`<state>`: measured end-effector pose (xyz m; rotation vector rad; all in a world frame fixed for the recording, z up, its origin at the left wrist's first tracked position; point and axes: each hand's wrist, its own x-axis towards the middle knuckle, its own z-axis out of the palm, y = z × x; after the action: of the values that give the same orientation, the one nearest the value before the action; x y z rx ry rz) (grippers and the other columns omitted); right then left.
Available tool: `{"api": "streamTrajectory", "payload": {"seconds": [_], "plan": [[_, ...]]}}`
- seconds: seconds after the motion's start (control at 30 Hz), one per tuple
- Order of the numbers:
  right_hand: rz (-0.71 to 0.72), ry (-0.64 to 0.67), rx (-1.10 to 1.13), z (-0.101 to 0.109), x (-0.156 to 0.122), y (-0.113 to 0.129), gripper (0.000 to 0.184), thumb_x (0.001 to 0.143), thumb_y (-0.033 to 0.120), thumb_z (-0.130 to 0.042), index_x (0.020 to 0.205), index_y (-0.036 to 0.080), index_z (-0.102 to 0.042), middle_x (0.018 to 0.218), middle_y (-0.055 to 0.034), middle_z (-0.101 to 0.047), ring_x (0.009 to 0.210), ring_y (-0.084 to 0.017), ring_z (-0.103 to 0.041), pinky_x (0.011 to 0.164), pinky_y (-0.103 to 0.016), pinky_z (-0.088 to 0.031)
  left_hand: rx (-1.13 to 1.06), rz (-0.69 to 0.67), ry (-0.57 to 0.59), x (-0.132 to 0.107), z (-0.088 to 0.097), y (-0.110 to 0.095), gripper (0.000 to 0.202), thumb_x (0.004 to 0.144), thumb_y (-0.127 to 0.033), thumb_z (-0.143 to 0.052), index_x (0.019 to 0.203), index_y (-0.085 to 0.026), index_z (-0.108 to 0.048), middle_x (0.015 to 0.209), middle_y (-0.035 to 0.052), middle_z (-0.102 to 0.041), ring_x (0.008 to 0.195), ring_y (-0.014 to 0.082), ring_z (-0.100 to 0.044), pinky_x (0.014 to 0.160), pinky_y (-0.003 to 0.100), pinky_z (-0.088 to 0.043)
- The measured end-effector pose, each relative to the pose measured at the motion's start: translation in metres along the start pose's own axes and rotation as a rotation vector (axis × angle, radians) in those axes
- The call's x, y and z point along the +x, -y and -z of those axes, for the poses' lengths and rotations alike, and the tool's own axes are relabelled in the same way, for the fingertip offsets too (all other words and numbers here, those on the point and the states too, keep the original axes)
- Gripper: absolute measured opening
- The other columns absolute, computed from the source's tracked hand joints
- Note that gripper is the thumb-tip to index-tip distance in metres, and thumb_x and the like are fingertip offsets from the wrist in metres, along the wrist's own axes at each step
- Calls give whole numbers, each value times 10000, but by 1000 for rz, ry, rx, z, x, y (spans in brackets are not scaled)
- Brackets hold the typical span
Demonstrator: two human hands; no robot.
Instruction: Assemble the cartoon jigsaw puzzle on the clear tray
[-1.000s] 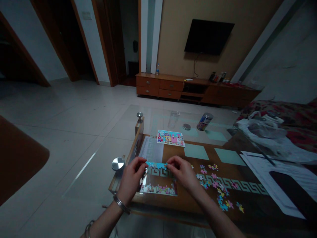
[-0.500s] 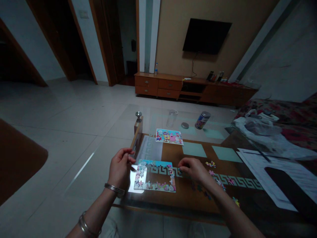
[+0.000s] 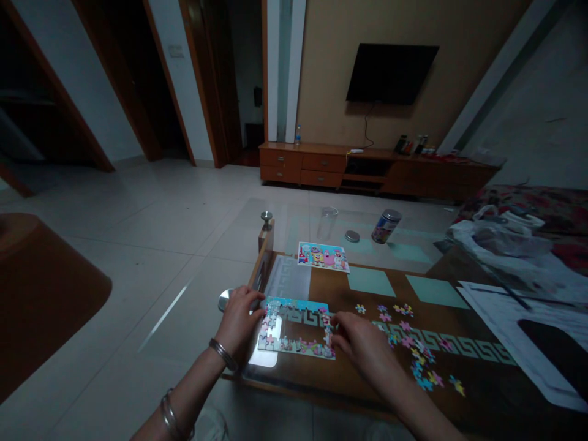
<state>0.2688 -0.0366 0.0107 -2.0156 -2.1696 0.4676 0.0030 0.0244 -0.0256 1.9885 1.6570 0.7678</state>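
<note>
A partly assembled jigsaw puzzle [image 3: 298, 352] lies on the glass table as a rectangular border with a hollow middle. At its upper left corner is my left hand [image 3: 239, 317], thumb and index finger apart at the edge. My right hand [image 3: 358, 335] is at the puzzle's right side, fingers bent and slightly apart against the edge; no piece shows between them. Loose puzzle pieces [image 3: 420, 355] are scattered to the right, partly behind my right forearm. Beyond the border lies a colourful cartoon reference picture [image 3: 324, 257].
Farther back stand a clear plastic jar [image 3: 327, 223], a round metal lid [image 3: 352, 236] and a printed can [image 3: 386, 226]. Papers [image 3: 487, 306] and a dark flat object [image 3: 551, 349] lie at the right, near a plastic bag [image 3: 505, 242]. A metal knob [image 3: 266, 219] rises at the table's left.
Both hands have come down to the puzzle's sides, the left from above its corner, the right from just beside it. The view has shifted, and more loose pieces show.
</note>
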Motion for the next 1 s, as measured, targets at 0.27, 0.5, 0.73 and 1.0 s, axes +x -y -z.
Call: {"api": "streamTrajectory", "payload": {"seconds": [0.27,0.5,0.73,1.0], "plan": [[-47,37,-171,1,-7,15,153,811,116,-528,910,153,-639,973,-113,-655,853,-253,-644,647,-304,-396,150,-13,22,-6,-9,-3,195,752,-284,-585,925,-225,-654,996,51,-557,1020,264,-478,880,403,-369],[-27,15,-149,1,-10,14,174,830,123,-531,969,140,-635,981,-112,-653,888,-251,-643,660,-294,-392,196,25,13,-8,-12,-11,222,759,-282,-561,957,-207,-630,1024,66,-564,1062,277,-481,904,416,-356],[-7,-23,-59,14,-18,10,148,846,130,-520,925,165,-640,957,-89,-657,895,-229,-632,688,-282,-386,152,-57,-92,-8,-2,-12,309,757,-63,-423,818,-222,-682,892,41,-566,916,206,-501,831,349,-390],[31,-2,-10,23,-31,6,166,854,127,-501,927,153,-647,983,-102,-655,901,-241,-630,730,-307,-418,231,-220,-1,-26,-1,-20,263,827,-153,-508,810,-289,-733,898,43,-579,909,219,-484,801,369,-358]]}}
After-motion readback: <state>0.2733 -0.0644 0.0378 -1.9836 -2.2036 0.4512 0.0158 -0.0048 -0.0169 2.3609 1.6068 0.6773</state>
